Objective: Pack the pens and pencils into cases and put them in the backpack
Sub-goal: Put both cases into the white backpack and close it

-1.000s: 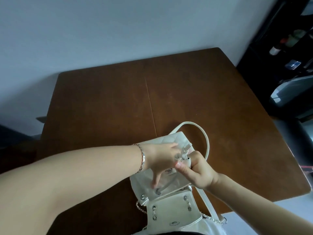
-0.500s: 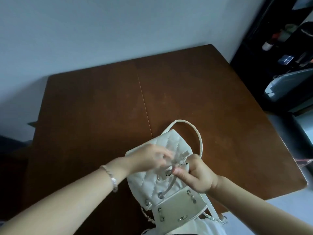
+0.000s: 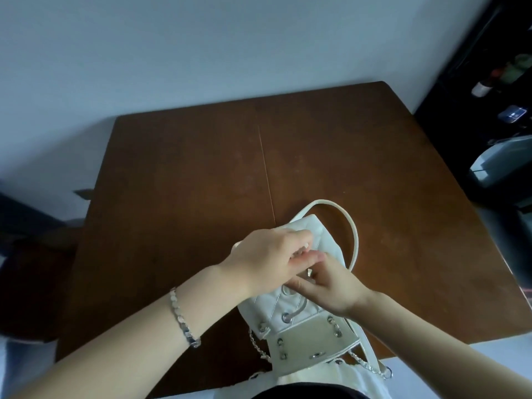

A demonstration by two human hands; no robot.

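Note:
A small white quilted backpack (image 3: 299,308) lies on the brown wooden table (image 3: 187,182) near its front edge. Its flap (image 3: 313,341) hangs open toward me. A white handle strap (image 3: 349,223) loops on the table behind it. My left hand (image 3: 267,259) presses on top of the backpack, its fingers curled around the drawstring mouth. My right hand (image 3: 334,283) meets it there and pinches the drawstring cord (image 3: 298,308). No pens, pencils or cases are in view; the inside of the backpack is hidden.
A silver chain strap (image 3: 371,368) hangs off the table's front edge. A silver bracelet (image 3: 181,316) is on my left wrist. Dark shelving with small items (image 3: 506,82) stands to the right. A pale wall is behind the table.
My left hand has come out of the backpack's mouth and now lies on top of it. The mouth has drawn closer together. Both hands have moved slightly farther along the bag.

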